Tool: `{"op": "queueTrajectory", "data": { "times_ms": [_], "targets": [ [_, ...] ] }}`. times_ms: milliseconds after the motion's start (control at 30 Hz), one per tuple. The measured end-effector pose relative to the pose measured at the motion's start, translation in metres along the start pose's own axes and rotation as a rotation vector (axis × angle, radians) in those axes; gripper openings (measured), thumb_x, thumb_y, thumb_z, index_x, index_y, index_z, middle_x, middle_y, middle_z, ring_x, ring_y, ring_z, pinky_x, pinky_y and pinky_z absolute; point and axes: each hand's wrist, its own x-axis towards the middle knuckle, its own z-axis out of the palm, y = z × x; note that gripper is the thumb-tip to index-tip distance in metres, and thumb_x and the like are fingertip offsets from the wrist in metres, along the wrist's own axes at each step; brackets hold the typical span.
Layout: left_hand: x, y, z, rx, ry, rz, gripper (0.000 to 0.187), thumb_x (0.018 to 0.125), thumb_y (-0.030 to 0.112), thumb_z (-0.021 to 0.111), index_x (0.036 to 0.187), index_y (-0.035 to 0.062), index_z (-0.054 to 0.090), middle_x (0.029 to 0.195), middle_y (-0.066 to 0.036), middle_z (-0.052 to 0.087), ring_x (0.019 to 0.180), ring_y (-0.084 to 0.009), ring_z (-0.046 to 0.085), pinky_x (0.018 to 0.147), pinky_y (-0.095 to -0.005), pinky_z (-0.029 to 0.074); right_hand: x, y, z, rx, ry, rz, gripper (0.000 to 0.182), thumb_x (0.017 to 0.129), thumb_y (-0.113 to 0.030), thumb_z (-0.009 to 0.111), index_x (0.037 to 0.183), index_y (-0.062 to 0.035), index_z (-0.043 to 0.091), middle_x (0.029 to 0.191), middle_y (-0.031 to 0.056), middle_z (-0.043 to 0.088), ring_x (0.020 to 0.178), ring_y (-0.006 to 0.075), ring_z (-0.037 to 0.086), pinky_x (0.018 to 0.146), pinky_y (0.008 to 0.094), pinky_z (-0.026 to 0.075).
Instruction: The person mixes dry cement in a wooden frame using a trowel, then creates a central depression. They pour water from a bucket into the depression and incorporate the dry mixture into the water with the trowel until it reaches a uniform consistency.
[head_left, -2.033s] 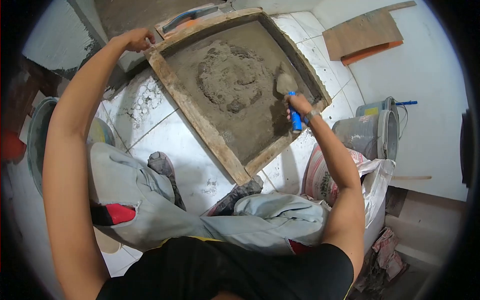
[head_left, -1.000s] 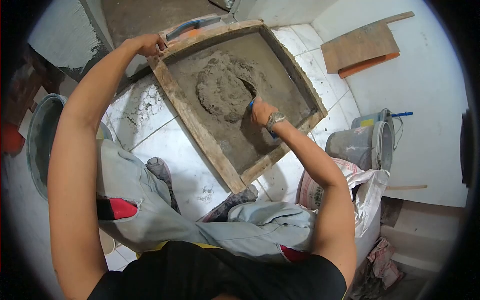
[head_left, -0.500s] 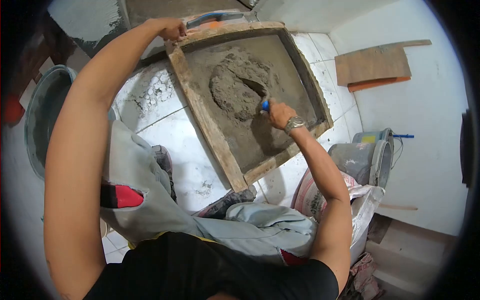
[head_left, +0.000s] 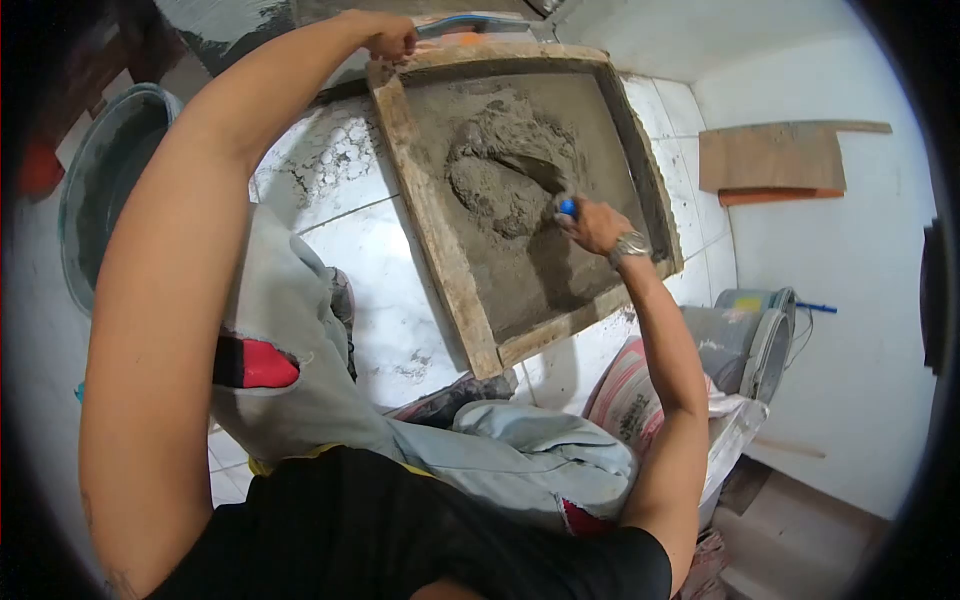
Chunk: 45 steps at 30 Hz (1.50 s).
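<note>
My right hand (head_left: 598, 226) is wrapped round the handle of a trowel (head_left: 540, 172) with a blue handle end. The trowel's blade lies in a heap of wet grey mortar (head_left: 495, 190). This mortar sits in a shallow wooden mixing box (head_left: 432, 215) on the floor. At the box's far left corner, my left hand (head_left: 393, 40) has its fingers curled over the wooden rim. A dark-handled tool (head_left: 475, 22) with an orange part lies just beyond that rim, close to my left hand.
A large round tub (head_left: 105, 190) stands at the left. To the right are grey buckets (head_left: 730, 345) and an open cement bag (head_left: 630, 395), near my right arm. A wooden board float (head_left: 770, 160) leans by the white wall. White tiles (head_left: 400, 320) carry mortar spatter.
The box and surroundings have shifted rightward in view. More of the trowel's blade shows above the mortar, and the heap's surface has changed shape. My left hand stays at the box corner.
</note>
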Motion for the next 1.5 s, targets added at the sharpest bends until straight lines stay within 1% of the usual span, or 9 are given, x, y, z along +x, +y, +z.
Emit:
{"op": "queueTrajectory", "data": {
  "times_ms": [200,433,567,733,933,1067,1133,1233,1500],
  "targets": [
    [-0.046,0.028,-0.013,0.012,0.039,0.032,0.025,0.085,0.008,0.064,0.11,0.0066,0.065,0.092,-0.011,0.071,0.078,-0.0199,0.067,0.065,-0.0363,0.054,-0.033,-0.026,-0.033,0.004,0.009,0.003,0.038,0.09,-0.034,0.056,0.114,-0.0043,0.057,0.094,0.0263,0.067,0.09,0.0445,0.065,0.078,0.0519,0.052],
    [0.016,-0.013,0.008,-0.001,0.096,0.177,0.021,0.081,0.001,0.062,0.102,0.0017,0.064,0.086,-0.01,0.069,0.074,-0.0191,0.067,0.058,-0.0349,0.052,-0.007,-0.002,-0.005,-0.032,0.043,-0.125,0.032,0.087,-0.032,0.056,0.101,-0.0034,0.06,0.092,0.0246,0.067,0.088,0.0432,0.065,0.077,0.0515,0.052],
    [0.004,-0.017,0.003,-0.137,0.103,0.122,0.016,0.08,0.004,0.063,0.095,0.0024,0.066,0.08,-0.01,0.069,0.072,-0.0193,0.067,0.059,-0.0367,0.051,-0.035,-0.013,-0.039,-0.044,-0.005,0.057,0.04,0.09,-0.042,0.056,0.102,-0.0046,0.061,0.091,0.0248,0.068,0.088,0.0432,0.065,0.077,0.051,0.052],
    [0.021,-0.041,0.015,0.251,0.171,0.256,0.009,0.077,0.012,0.066,0.078,0.0025,0.065,0.068,-0.009,0.067,0.067,-0.0188,0.065,0.062,-0.0355,0.051,-0.025,-0.024,0.007,0.085,-0.05,-0.063,0.041,0.09,-0.044,0.057,0.099,-0.0039,0.062,0.085,0.0251,0.067,0.085,0.0437,0.065,0.074,0.051,0.051],
    [0.019,-0.019,-0.007,0.082,-0.034,0.165,0.037,0.074,0.017,0.07,0.11,0.0125,0.072,0.094,-0.009,0.072,0.08,-0.0194,0.064,0.069,-0.0361,0.05,-0.032,0.013,-0.014,0.0,0.042,0.029,0.04,0.088,-0.042,0.059,0.096,-0.0026,0.064,0.083,0.0256,0.067,0.083,0.0431,0.065,0.075,0.0501,0.051],
    [0.0,-0.021,-0.005,0.066,0.025,0.257,0.025,0.074,0.019,0.073,0.096,0.0083,0.075,0.081,-0.009,0.071,0.071,-0.0186,0.06,0.063,-0.0371,0.046,-0.049,0.006,-0.017,0.207,-0.012,-0.074,0.042,0.087,-0.041,0.061,0.096,-0.0007,0.063,0.081,0.0249,0.065,0.08,0.0436,0.064,0.072,0.0482,0.05],
    [-0.014,-0.006,-0.007,0.207,0.09,-0.002,0.021,0.077,0.022,0.072,0.086,0.0037,0.073,0.075,-0.012,0.069,0.068,-0.0228,0.061,0.063,-0.0393,0.046,-0.044,-0.011,0.014,0.216,0.019,-0.113,0.042,0.088,-0.043,0.059,0.096,-0.0021,0.064,0.082,0.0253,0.066,0.082,0.0441,0.064,0.074,0.0489,0.05],
    [-0.009,-0.007,-0.006,0.223,0.138,0.065,0.024,0.079,0.026,0.072,0.084,0.0018,0.071,0.077,-0.013,0.069,0.07,-0.0268,0.062,0.064,-0.0424,0.046,-0.023,0.005,0.042,0.183,0.01,-0.102,0.043,0.088,-0.045,0.057,0.096,-0.0036,0.065,0.084,0.0259,0.066,0.084,0.0449,0.064,0.076,0.0502,0.051],
    [-0.019,-0.002,-0.006,0.089,0.15,0.149,0.027,0.077,0.019,0.07,0.102,0.0094,0.074,0.095,-0.014,0.073,0.086,-0.0277,0.068,0.079,-0.0372,0.052,-0.051,0.01,0.005,0.103,0.002,0.013,0.044,0.088,-0.047,0.058,0.098,-0.005,0.065,0.083,0.0245,0.067,0.083,0.0445,0.064,0.075,0.0516,0.05]
  ]
}}
